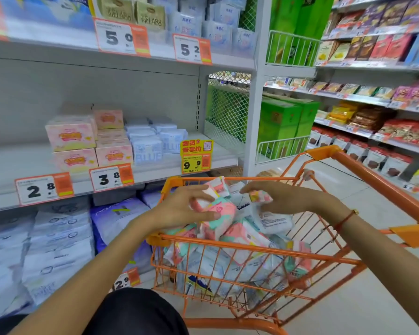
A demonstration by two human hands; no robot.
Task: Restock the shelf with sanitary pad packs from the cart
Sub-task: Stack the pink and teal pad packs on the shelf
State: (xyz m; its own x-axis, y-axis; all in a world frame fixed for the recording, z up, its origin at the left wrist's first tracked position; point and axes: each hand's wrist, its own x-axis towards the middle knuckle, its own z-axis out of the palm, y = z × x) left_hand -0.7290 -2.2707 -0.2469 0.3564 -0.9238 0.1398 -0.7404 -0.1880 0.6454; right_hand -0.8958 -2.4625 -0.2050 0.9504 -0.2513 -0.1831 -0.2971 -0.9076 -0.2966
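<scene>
Two hands over orange cart (252,249) heaped with pad packs. Left hand (179,209) fingers curled, gripping pink-and-teal pack (221,211) atop the pile. Right hand (283,198) pinches small pink pack (260,196). Shelf (155,169) just beside cart, left.

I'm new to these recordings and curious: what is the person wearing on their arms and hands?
Both forearms are bare, with no sleeves or gloves showing. The left hand carries no jewellery that shows. Behind the right hand, the wrist wears a thin red string bracelet with a small gold bead.
</scene>
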